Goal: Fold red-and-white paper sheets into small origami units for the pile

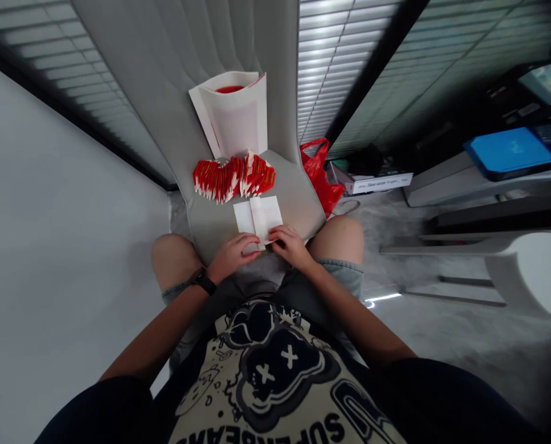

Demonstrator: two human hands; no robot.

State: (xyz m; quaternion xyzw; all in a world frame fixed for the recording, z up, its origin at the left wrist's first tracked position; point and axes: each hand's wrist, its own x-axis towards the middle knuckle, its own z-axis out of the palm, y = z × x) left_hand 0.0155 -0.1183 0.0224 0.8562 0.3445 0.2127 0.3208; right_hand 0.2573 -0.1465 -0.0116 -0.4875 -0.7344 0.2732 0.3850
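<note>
On the seat of a grey chair [298, 185] lies a white sheet of paper [271, 211] with a narrow folded strip standing out along its middle. My left hand [233, 253], with a dark watch on its wrist, pinches the near edge of this paper left of the strip. Just right of the strip, my right hand [290, 245] grips the same edge between thumb and fingers. Beyond the paper, many red folded paper pieces [217, 179] with white edges stand packed in a curved row. A stack of large white sheets [240, 123], curled and red inside, leans against the chair back.
A red plastic bag [320, 176] hangs or stands at the seat's right side, beside a white box [377, 182] on the floor. Farther right are a white stool [534, 271] and a blue flat case [511, 151]. A white wall [48, 246] runs along the left.
</note>
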